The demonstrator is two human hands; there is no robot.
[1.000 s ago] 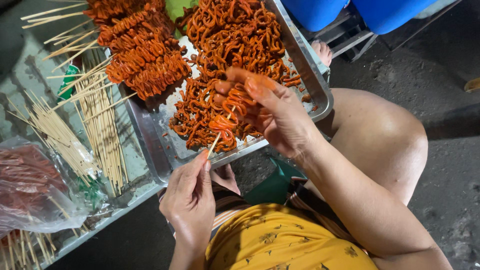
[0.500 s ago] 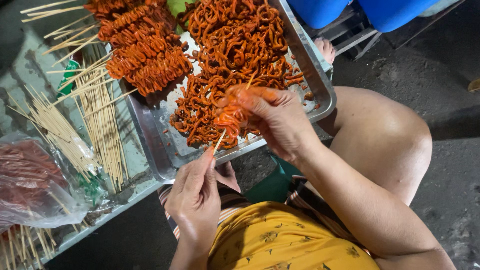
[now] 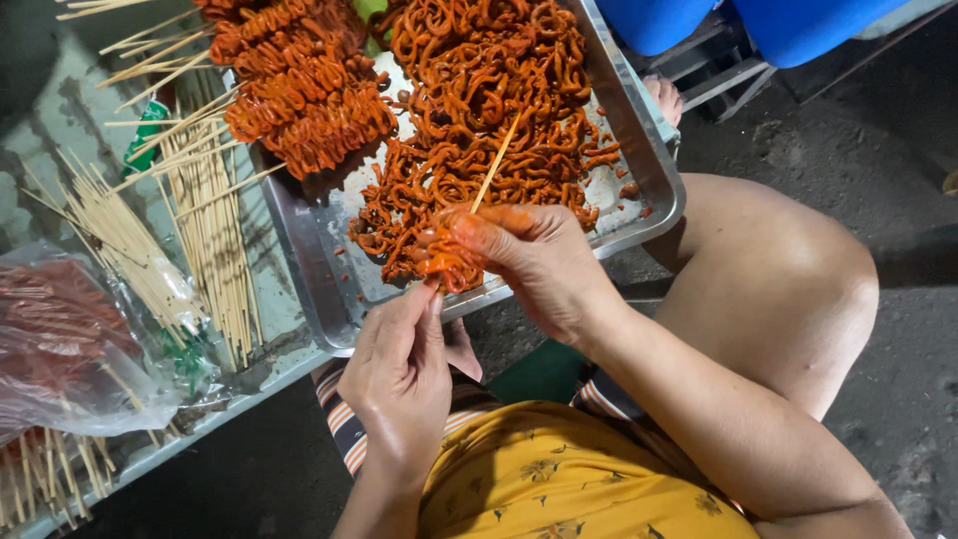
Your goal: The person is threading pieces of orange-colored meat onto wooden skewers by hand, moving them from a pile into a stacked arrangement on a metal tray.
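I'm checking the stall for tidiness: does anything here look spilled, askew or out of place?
Mostly the bare skewers: they lie fanned and crisscrossed beside the metal tray rather than bundled. Orange-red marinade specks dot the tray's bare bottom. Nothing looks damaged.

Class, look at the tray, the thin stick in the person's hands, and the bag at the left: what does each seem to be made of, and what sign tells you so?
Tray: likely metal, grey and shiny, with a rolled rim. Stick: probably bamboo or wood, pale, matt, thin and straight. Bag: clear plastic film, crinkled and glossy, its reddish contents showing through.
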